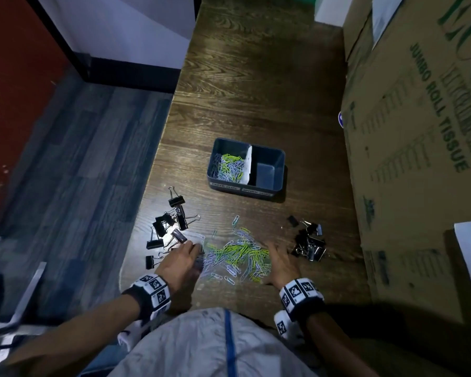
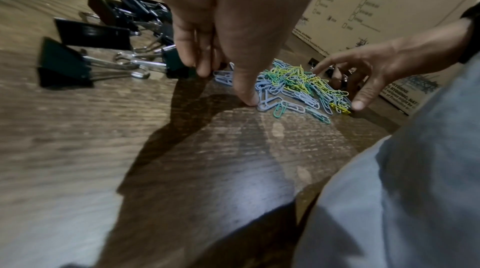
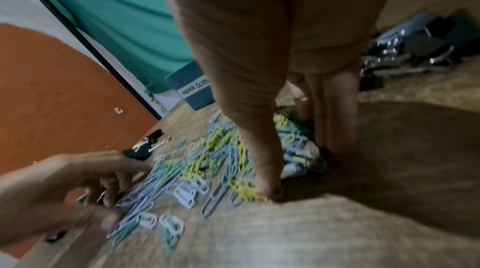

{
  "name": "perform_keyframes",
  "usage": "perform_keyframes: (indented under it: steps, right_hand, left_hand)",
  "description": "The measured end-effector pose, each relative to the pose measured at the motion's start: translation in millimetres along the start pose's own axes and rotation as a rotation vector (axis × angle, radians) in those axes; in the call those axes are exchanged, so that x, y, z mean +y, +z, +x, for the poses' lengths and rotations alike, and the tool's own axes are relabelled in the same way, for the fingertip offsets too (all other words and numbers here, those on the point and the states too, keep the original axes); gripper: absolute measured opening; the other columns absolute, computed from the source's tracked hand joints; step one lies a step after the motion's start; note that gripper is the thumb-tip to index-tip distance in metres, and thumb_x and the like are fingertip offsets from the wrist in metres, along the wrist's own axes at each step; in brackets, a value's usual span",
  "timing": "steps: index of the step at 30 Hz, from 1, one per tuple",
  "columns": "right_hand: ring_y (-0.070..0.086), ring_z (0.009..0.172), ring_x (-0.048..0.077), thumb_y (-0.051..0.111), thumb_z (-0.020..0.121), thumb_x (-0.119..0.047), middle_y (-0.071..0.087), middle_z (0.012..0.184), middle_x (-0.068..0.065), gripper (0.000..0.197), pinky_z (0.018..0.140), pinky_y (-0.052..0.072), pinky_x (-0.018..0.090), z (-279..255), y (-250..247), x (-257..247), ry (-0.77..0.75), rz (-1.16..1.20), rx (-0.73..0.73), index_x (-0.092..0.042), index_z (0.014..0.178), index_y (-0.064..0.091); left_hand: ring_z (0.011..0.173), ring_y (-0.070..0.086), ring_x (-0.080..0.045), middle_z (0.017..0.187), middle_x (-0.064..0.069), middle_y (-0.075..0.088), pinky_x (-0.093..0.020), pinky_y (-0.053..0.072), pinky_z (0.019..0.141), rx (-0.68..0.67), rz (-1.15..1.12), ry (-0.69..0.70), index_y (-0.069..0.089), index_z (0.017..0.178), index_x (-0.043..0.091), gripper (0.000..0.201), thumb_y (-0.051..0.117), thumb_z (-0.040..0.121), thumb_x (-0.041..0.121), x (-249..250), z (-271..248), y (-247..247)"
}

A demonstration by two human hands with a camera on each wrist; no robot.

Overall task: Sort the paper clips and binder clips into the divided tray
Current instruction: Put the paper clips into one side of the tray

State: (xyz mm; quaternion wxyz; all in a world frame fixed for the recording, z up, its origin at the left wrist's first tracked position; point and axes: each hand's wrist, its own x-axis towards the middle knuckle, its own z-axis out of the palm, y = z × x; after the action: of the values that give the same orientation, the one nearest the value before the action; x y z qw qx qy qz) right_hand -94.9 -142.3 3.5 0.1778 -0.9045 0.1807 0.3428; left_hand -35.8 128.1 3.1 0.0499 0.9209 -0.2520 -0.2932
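A dark blue divided tray (image 1: 272, 186) stands mid-table; its left compartment holds coloured paper clips (image 1: 229, 165), its right one looks empty. A loose pile of paper clips (image 1: 238, 254) lies near the front edge. My left hand (image 1: 191, 254) presses straight fingers down at the pile's left edge, thumb (image 2: 248, 97) on the wood. My right hand (image 1: 278, 257) spreads its fingers against the pile's right edge, thumb (image 3: 267, 186) among yellow clips. Black binder clips lie in a left group (image 1: 172, 224) and a right group (image 1: 309, 243).
A big cardboard box (image 1: 419, 159) walls off the table's right side. The table's left edge (image 1: 158, 170) drops to grey flooring. The tray's front wall carries a "PAPER CLIPS" label (image 3: 194, 87). Bare wood stretches behind the tray.
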Motion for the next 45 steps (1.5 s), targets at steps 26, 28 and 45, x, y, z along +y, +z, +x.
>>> perform_keyframes:
  steps: [26,28,45]
  right_hand:
    - [0.062,0.108,0.029,0.079,0.076,-0.016,0.062,0.118,0.006,0.051,0.091,0.053,0.042,21.9,29.8,-29.7,-0.067,0.171,0.128,-0.021,0.121,0.055]
    - [0.062,0.103,0.025,0.079,0.076,-0.025,0.062,0.113,0.002,0.046,0.088,0.053,0.038,26.1,26.0,-29.5,-0.057,0.234,0.111,-0.025,0.117,0.058]
    - [0.033,0.133,0.032,0.090,0.066,-0.031,0.022,0.146,0.011,0.116,0.106,0.042,0.045,15.5,29.1,-43.0,-0.318,-0.119,0.093,-0.030,0.154,0.015]
  left_hand:
    - [0.116,0.048,-0.025,0.136,-0.014,0.044,-0.030,0.049,0.092,0.012,0.081,0.291,0.041,0.137,0.003,0.062,0.064,0.079,-0.003,36.4,19.5,3.7]
    - [0.114,0.053,-0.024,0.132,-0.011,0.051,-0.030,0.050,0.091,0.040,0.019,0.316,0.045,0.136,0.006,0.068,0.070,0.074,-0.002,27.5,16.3,2.8]
    - [0.073,0.062,-0.022,0.086,-0.005,0.069,-0.028,0.043,0.062,-0.134,-0.021,0.164,0.061,0.089,0.017,0.016,0.064,0.088,0.033,27.8,30.5,3.5]
